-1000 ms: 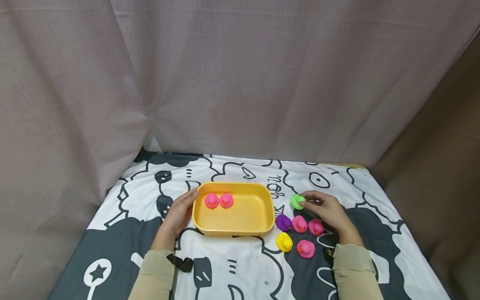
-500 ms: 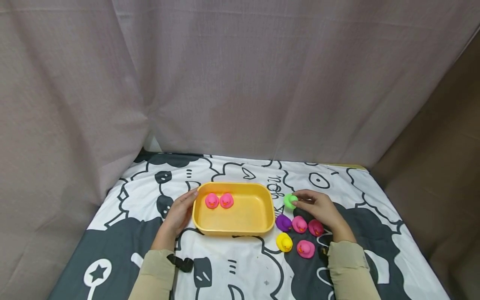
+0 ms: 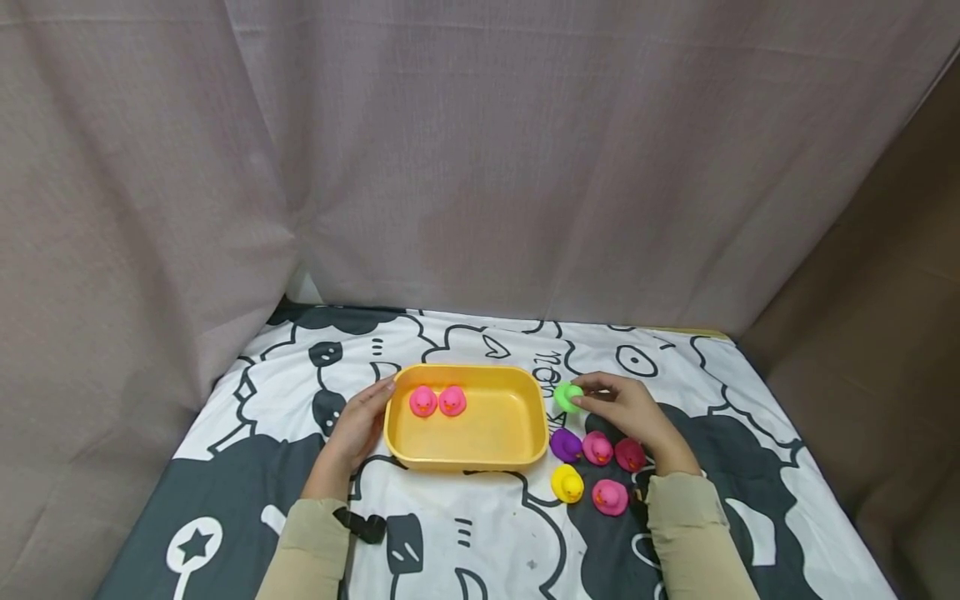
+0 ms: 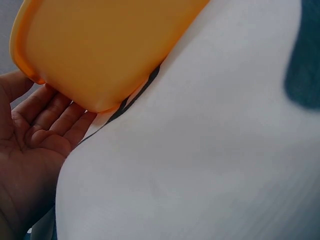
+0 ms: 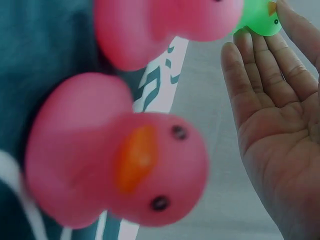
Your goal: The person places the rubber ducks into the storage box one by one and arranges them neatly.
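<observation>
A shallow yellow plastic tray (image 3: 480,450) holds two pink rubber ducks (image 3: 423,402) near its back left. My left hand (image 3: 360,427) holds the tray's left end; in the left wrist view its fingers (image 4: 55,112) lie against the outer wall. To the right of the tray my right hand (image 3: 626,410) pinches a green rubber duck (image 3: 567,397) between thumb and fingertips. The green duck (image 5: 260,19) is partly cut off in the right wrist view. Below that hand sit a purple duck (image 3: 566,446), a yellow duck (image 3: 567,483) and several pink ducks (image 3: 610,497).
A black-and-white patterned cloth (image 3: 465,533) covers the table. Grey curtain fabric (image 3: 480,167) hangs behind it, with a darker drape (image 3: 885,350) on the right. A black strap (image 3: 360,527) shows at the left cuff.
My right hand has moved left with the green duck, bringing it close to the tray's right rim. The left hand, the tray and the other ducks stay in place.
</observation>
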`<state>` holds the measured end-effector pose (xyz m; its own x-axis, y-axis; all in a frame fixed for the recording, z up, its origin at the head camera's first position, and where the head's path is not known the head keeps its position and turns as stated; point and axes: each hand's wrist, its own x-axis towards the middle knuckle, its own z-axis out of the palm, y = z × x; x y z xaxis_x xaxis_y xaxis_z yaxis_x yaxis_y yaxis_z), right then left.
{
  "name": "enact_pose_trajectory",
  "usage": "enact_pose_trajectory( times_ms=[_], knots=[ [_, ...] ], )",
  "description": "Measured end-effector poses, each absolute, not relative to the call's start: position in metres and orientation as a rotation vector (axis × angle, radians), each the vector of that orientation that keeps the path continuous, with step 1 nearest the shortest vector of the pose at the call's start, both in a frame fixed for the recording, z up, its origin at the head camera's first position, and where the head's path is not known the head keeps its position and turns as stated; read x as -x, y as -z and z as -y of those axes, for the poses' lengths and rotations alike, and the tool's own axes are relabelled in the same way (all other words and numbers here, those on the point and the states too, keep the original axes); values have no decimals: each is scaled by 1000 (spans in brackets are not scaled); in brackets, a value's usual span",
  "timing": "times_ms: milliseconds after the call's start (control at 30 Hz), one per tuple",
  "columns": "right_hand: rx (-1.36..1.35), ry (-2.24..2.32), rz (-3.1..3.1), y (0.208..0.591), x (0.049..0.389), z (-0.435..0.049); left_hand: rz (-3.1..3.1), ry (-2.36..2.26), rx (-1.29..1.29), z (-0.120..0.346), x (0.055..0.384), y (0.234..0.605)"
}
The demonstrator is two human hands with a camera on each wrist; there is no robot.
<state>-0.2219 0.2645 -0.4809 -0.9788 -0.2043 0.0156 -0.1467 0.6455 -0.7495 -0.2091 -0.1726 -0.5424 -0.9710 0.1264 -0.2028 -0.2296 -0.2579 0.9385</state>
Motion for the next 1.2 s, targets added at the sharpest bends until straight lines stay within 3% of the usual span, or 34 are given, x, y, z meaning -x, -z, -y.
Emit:
enact_pose_trajectory(
  times_ms=[367, 1200],
  knots=[
    [308, 1226, -2800, 465, 229, -251, -1752, -2335, 142, 171, 211, 543],
    [615, 1239, -2694, 454, 242, -207, -1767, -2335, 125, 172, 211, 545]
  ],
)
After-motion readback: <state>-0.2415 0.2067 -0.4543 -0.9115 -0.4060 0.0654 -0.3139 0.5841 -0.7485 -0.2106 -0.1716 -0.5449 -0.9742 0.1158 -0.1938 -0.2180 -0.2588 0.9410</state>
